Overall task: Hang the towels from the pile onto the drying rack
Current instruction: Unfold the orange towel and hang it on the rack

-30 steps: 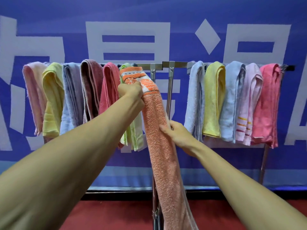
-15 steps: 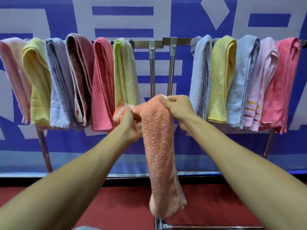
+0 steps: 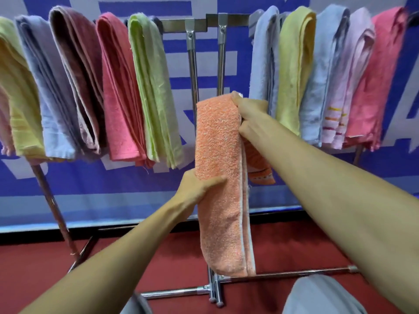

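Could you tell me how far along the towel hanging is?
Done: hung towels already drape the drying rack on both sides. In hand: the folded orange towel, right hand gripping its top, left hand its middle. Left: draping it over the rack's bare middle; the pile is out of view.

A blue banner (image 3: 113, 189) with large white lettering (image 3: 179, 64) hangs behind a dark red floor (image 3: 34, 257).

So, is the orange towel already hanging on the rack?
No: the right hand grips the orange towel at its top fold and the left hand grips its side, both below the rack's top bar.
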